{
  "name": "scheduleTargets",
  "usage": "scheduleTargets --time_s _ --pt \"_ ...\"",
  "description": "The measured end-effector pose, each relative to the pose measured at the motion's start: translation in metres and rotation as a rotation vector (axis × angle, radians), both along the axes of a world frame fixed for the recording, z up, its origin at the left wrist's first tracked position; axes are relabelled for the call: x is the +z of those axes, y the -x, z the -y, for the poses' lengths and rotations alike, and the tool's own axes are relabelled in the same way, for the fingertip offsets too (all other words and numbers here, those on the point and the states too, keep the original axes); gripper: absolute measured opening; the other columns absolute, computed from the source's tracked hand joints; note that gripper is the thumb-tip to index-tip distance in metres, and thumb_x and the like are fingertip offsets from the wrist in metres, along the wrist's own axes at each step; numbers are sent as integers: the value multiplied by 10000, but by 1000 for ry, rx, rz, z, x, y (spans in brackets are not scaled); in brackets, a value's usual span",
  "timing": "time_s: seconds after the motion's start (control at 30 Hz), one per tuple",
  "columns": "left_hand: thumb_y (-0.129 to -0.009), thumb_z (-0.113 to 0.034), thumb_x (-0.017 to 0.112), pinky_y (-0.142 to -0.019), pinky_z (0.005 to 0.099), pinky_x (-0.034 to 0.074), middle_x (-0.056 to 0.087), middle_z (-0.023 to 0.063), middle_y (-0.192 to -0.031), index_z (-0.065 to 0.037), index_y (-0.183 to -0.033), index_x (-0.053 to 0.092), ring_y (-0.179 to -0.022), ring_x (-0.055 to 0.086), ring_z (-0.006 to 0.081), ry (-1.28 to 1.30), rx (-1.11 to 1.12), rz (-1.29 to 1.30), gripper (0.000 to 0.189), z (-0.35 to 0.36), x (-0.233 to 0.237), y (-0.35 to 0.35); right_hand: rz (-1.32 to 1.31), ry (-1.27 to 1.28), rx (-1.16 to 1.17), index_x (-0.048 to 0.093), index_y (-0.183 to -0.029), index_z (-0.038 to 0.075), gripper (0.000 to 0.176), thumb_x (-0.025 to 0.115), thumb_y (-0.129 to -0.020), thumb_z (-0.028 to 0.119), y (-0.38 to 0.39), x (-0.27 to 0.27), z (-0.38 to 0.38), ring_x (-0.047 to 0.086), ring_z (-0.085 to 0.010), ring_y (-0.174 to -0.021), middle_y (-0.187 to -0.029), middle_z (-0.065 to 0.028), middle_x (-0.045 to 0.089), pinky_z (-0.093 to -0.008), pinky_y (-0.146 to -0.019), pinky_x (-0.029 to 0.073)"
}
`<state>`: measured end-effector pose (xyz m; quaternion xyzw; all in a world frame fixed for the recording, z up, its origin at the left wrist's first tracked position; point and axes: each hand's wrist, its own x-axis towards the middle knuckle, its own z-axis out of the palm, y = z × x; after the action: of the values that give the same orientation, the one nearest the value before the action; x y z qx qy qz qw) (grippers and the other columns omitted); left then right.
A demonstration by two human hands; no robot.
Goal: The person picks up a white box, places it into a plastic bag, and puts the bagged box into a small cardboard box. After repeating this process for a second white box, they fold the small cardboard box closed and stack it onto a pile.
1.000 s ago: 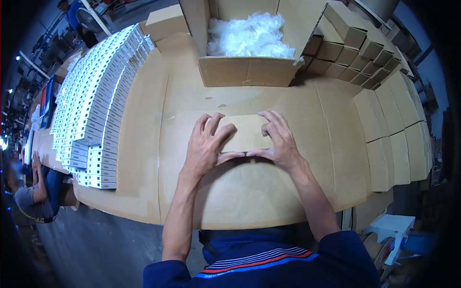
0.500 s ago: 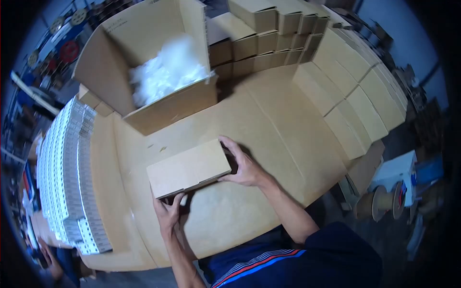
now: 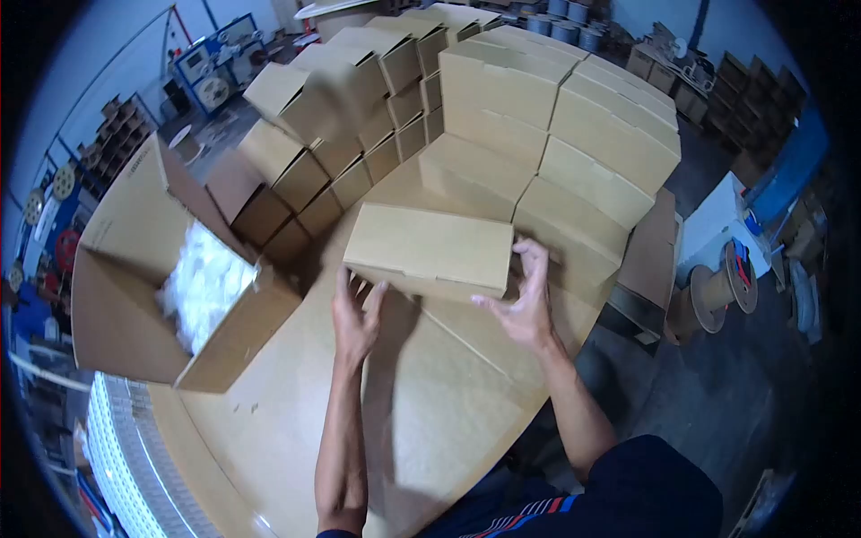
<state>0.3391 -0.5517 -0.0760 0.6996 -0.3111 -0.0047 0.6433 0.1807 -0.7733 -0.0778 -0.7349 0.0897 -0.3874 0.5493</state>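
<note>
Toward the far right edge of the counter (image 3: 430, 421), whose top is covered with sheets of brown cardboard, a closed flat brown box (image 3: 426, 244) is carried between the person's two bare hands, with its long side running left to right. It lies just in front of the stacked closed boxes (image 3: 556, 134), which rise in stepped rows along the far edge and the far right corner. A shadow falls on the counter below it; whether its far edge touches the lowest row of the stack cannot be told. The left hand (image 3: 357, 316) is open, its fingers extended upward and laid against the near long side of the box close to the left end, without wrapping round it. The right hand (image 3: 525, 300) is half closed on the right end of the box, the thumb under the near bottom edge and the curved fingers (image 3: 538, 255) on the end wall. At the left edge of the counter, well apart from both hands, a large open carton (image 3: 117, 305) stands with its flaps raised and holds crumpled clear plastic bags (image 3: 208, 285). Rows of small white boxes (image 3: 121, 457) lie at the near left corner. Beyond the right edge, on the floor, a cable spool (image 3: 722, 289) stands beside a white stool (image 3: 713, 224).
</note>
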Motion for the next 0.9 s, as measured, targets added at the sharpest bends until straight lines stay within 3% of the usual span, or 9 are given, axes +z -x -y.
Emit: scheduleTargets --time_s 0.03,0.13,0.17,0.23,0.33,0.43,0.53,0.6,0.9 --pt "-962 -55 710 -1105 430 482 511 258 -1473 63 -1527 331 -1344 547 325 37 -36 -8 691 23 2 -15 12 67 -65 342 -1382 46 923 944 -683 71 -5 9 13 429 -305 -1367 -1348 -164 448 -439 -1187 341" --pt "-939 -94 746 -1160 453 422 459 263 -1518 46 -1564 271 -1387 501 339 126 -106 71 797 93 19 -52 25 -38 -137 337 -1380 37 914 938 -693 67 -25 43 44 446 -312 -1356 -1356 -185 457 -439 -1164 363" --pt "-933 -100 753 -1171 454 407 451 263 -1524 42 -1571 256 -1396 490 340 133 -132 89 821 114 28 -64 -5 109 -254 334 -1384 40 891 924 -718 66 -34 43 58 486 -324 -1332 -1371 -193 465 -447 -1141 387" --pt "-921 -111 767 -1182 451 391 444 261 -1530 33 -1582 232 -1398 484 340 124 -189 95 862 149 39 -84 3 138 -346 335 -1386 38 861 908 -744 65 -53 48 77 518 -330 -1309 -1378 -209 491 -443 -1132 399" --pt "-892 -143 798 -1187 436 369 465 244 -1509 13 -1597 195 -1362 500 329 31 -254 73 941 192 35 -111 -3 42 -393 336 -1415 28 815 868 -801 85 -83 18 103 513 -403 -1346 -1395 -277 532 -456 -1134 406" --pt "-879 -154 811 -1188 441 355 473 235 -1499 19 -1586 217 -1362 490 330 68 -274 131 939 208 21 -125 -173 72 -419 324 -1481 38 725 772 -921 142 -77 13 101 607 -471 -1240 -1414 -301 536 -507 -1021 517" --pt "-878 -145 812 -1189 443 346 464 236 -1511 23 -1563 265 -1386 470 326 64 -276 132 892 214 14 -134 -223 71 -476 366 -1463 29 651 746 -945 137 -77 16 96 654 -471 -1173 -1394 -300 564 -520 -965 550" --pt "-898 -116 790 -1190 437 348 479 240 -1497 23 -1554 289 -1399 464 324 84 -298 34 837 215 8 -135 -181 109 -487 399 -1448 18 615 739 -940 92 -78 9 98 668 -458 -1151 -1326 -303 608 -510 -949 557" --pt "-949 -104 734 -1162 420 394 568 259 -1420 73 -1467 429 -1347 538 309 -2 -337 24 626 212 -4 -156 -149 168 -492 509 -1318 -14 505 774 -893 51 -79 6 104 705 -405 -1072 -1193 -285 653 -472 -884 585"
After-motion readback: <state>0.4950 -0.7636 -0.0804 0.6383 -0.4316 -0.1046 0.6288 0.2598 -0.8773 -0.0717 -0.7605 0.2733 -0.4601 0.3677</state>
